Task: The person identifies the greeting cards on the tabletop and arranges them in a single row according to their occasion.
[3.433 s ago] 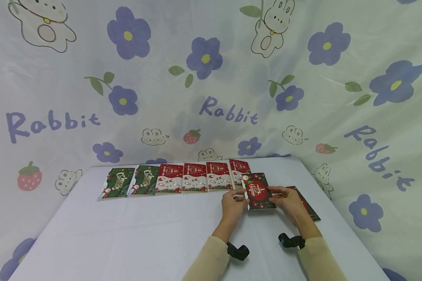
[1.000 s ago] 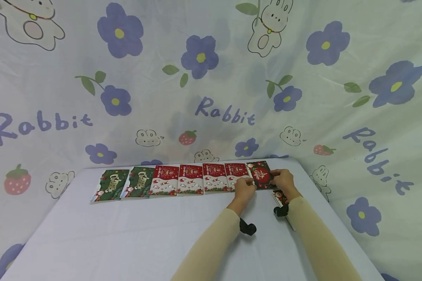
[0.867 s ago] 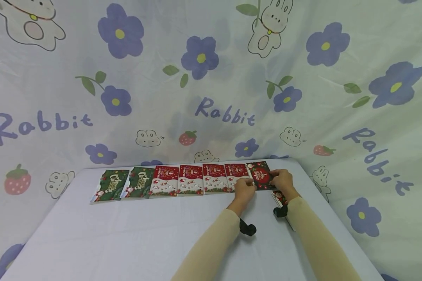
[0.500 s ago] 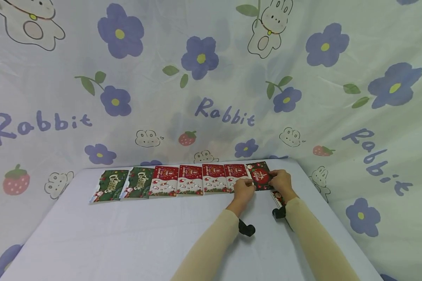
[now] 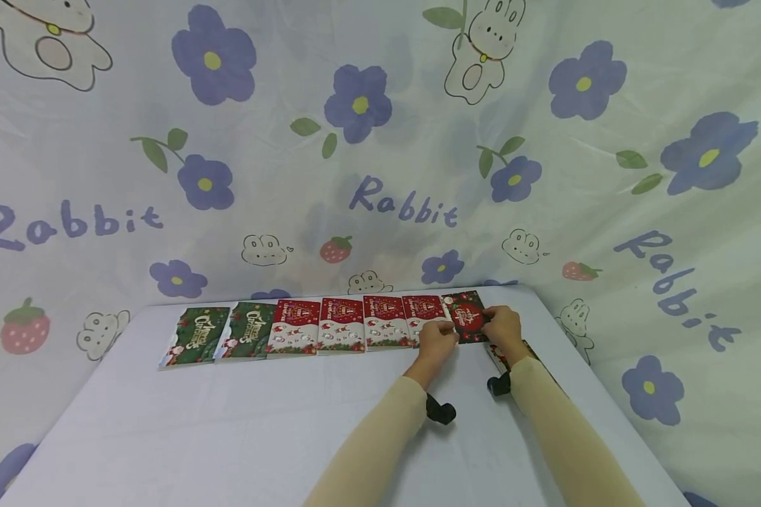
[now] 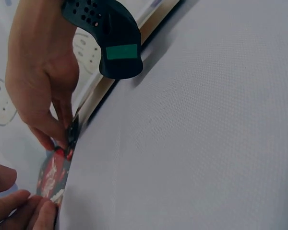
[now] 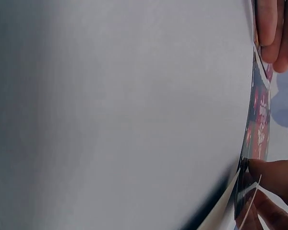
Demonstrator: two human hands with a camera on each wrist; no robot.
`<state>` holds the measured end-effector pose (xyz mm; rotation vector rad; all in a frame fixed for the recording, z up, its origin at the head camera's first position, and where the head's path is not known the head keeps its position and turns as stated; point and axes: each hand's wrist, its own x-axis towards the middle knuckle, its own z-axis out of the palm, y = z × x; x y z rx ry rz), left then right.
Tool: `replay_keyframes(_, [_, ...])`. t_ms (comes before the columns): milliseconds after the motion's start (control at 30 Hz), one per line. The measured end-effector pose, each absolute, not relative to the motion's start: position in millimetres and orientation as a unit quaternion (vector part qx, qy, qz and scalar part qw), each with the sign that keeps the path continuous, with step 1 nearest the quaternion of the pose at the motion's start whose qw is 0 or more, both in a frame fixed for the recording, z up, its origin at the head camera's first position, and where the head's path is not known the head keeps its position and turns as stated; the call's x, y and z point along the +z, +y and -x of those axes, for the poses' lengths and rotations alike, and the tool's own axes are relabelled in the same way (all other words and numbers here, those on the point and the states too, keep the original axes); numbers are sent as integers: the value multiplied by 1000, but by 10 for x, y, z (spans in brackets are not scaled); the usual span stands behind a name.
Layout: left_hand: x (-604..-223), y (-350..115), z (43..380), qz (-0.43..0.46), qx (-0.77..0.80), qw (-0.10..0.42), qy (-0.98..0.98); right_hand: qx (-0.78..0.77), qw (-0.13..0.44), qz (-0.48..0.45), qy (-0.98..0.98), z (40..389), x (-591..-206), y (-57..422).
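A dark Christmas card (image 5: 466, 317) with a red circle lies at the right end of a row of cards. My left hand (image 5: 434, 345) is at its lower left corner. In the left wrist view its fingertips (image 6: 38, 211) touch the card's edge, the thumb apart. My right hand (image 5: 504, 331) pinches the card's right edge, thumb (image 7: 273, 175) on the cover in the right wrist view. Left of it stand red-and-white cards (image 5: 342, 327) and two green cards (image 5: 196, 338), overlapping slightly. Beneath my right wrist lies another dark card or stack (image 5: 497, 358), mostly hidden.
The row runs along the back of a white-covered table (image 5: 260, 422). A curtain (image 5: 279, 141) printed with flowers and rabbits hangs right behind it. Black wrist cameras (image 5: 440, 410) jut out from both sleeves.
Earlier both hands held the dark card above the table; it then came down at the row's right end. Over the last second hands and card hardly move; the view shifts slightly.
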<state>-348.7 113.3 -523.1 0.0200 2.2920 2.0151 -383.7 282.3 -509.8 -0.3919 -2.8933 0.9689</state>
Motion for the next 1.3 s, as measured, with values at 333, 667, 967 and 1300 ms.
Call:
replay_keyframes(333, [-5185, 1114, 3451, -16, 652, 46, 757, 315, 41, 124, -940, 3777, -5068, 2805])
replay_keyframes(667, [-5146, 1122, 3390, -17, 667, 37, 744, 334, 44, 129, -933, 3674, -4971, 2776])
replay_keyframes(967, [-5079, 1107, 3253, -44, 689, 34, 723, 351, 95, 85, -928, 3555, -4867, 2786])
replay_keyframes(1300, [-5137, 1135, 2973, -35, 696, 44, 716, 360, 123, 56, -923, 3343, -4850, 2802])
